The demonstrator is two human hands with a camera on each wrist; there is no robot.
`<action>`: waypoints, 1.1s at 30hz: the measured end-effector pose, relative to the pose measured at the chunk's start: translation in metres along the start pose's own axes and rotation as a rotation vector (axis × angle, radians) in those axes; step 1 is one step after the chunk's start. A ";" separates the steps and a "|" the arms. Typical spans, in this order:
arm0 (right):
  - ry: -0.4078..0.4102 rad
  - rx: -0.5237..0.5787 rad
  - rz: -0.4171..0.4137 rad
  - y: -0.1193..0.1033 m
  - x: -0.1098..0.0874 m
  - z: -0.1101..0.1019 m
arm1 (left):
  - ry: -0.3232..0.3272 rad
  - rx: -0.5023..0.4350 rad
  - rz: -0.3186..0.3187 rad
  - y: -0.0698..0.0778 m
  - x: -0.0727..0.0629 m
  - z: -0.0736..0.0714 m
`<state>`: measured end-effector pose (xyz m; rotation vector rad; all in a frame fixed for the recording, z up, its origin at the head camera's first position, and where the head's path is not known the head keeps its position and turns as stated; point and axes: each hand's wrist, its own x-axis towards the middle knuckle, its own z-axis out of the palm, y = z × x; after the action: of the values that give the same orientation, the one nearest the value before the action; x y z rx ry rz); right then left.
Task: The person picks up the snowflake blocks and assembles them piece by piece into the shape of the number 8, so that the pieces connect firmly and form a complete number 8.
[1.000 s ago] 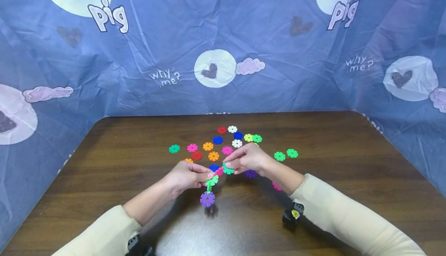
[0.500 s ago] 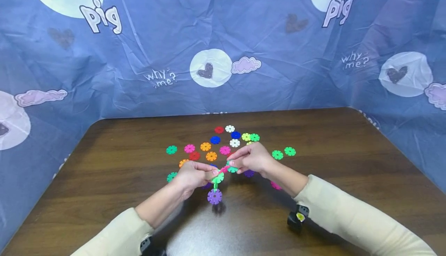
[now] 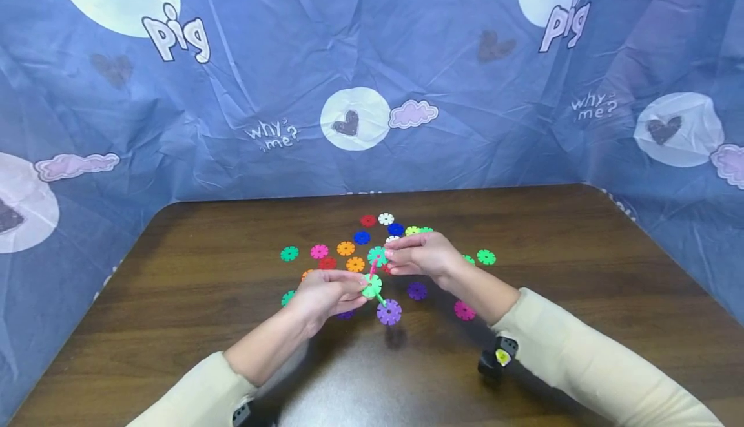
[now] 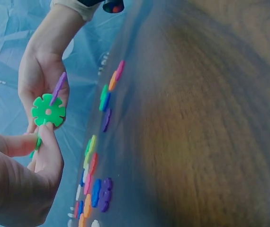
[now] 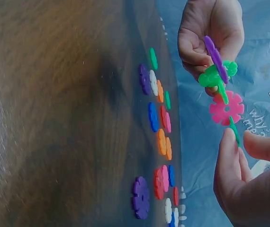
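Note:
A chain of interlocking notched plastic discs hangs between both hands above the table. Its near end is a purple disc (image 3: 389,312), joined by an edge-on green disc (image 4: 49,111) to a light green disc (image 3: 372,286). A pink disc (image 5: 227,108) links that one to a teal disc (image 3: 377,256) at the far end. My left hand (image 3: 327,294) pinches the light green disc between thumb and fingers. My right hand (image 3: 427,258) holds the teal disc's right edge at its fingertips; in the right wrist view the thumb lies close beside that disc.
Several loose discs lie flat behind and around the hands on the wooden table (image 3: 174,323), among them an orange disc (image 3: 345,249), a dark purple disc (image 3: 417,291) and a magenta disc (image 3: 465,310). A blue printed cloth (image 3: 232,91) hangs behind the table.
The chain has turned more upright: its teal end has risen and the purple end has swung right. My left hand has shifted right; my right hand has moved slightly up.

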<state>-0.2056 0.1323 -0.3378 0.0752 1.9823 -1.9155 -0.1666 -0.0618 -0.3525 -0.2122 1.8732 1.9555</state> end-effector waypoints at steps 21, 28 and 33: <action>-0.086 -0.062 0.167 0.020 -0.003 0.004 | -0.040 0.117 -0.021 -0.012 -0.001 -0.005; -0.164 -0.125 0.178 0.023 -0.006 0.008 | -0.009 0.097 0.018 -0.012 0.000 0.003; -0.187 -0.141 0.167 0.023 -0.007 0.010 | 0.000 0.076 0.028 -0.015 0.001 0.006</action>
<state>-0.1902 0.1259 -0.3573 0.0219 1.9156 -1.6135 -0.1603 -0.0560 -0.3656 -0.1645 1.9560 1.8988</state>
